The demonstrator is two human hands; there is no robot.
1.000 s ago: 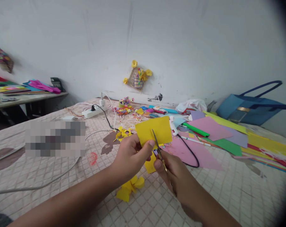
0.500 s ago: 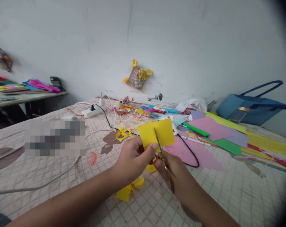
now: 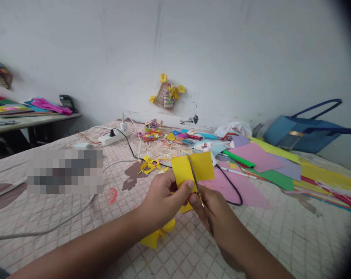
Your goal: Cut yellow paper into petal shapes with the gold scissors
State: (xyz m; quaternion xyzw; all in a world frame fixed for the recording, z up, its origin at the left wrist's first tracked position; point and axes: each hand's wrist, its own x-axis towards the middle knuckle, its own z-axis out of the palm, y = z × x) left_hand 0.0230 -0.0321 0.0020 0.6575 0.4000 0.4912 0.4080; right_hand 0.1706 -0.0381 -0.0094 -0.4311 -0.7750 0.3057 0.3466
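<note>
Thumb and fingers of my left hand [image 3: 166,195] pinch the lower edge of a yellow paper [image 3: 181,170]. Closed around the handles of a pair of scissors [image 3: 194,174] is my right hand [image 3: 213,209]. The blades point up and away across the paper, which is split along them nearly to its top edge. My hands are side by side, close together above the table. Below them, yellow paper pieces [image 3: 153,238] lie on the checked cloth [image 3: 181,248]. Part of the scissor handles is hidden by my right fingers.
Yellow scraps [image 3: 149,164] and a white power strip [image 3: 114,136] lie farther left, with cables across the cloth. Coloured papers [image 3: 265,155], a green pen [image 3: 238,158] and a glue gun [image 3: 204,147] are on the right. A blue bag [image 3: 303,133] stands at the back right.
The scissor blades have closed further along the yellow paper, and its right part now sits slightly lower and apart from the left part. The view has shifted slightly.
</note>
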